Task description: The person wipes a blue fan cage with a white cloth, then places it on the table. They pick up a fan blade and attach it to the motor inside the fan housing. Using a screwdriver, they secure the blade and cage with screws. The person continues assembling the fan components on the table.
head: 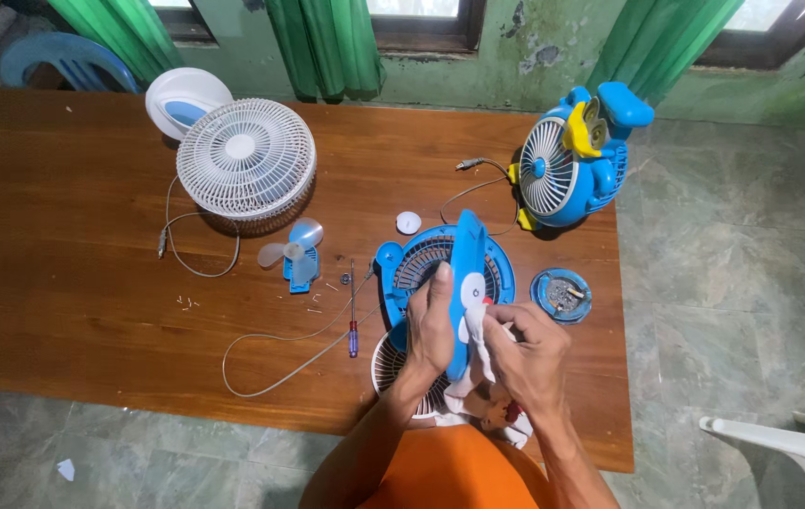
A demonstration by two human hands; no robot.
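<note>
Blue fan shell (pixel 469 273) stands on its edge above the blue grille ring (pixel 402 264) near the front of the desk (pixel 63 245); the left hand (pixel 430 325) has its fingers closed around the shell's left side, and the right hand (pixel 529 353) pinches a white cloth (pixel 479 353) against its face. I judge the shell is light, stiff plastic, a little slippery and easy to crack, so the rim is the safest place to hold. Going from left to right of the shell: a white round fan (pixel 246 160), a small blue hand fan (pixel 297 254), a screwdriver (pixel 352 320) and a loose cable (pixel 270 363) lying close, then a round part (pixel 561 294) and a blue owl-shaped fan (pixel 572 160).
</note>
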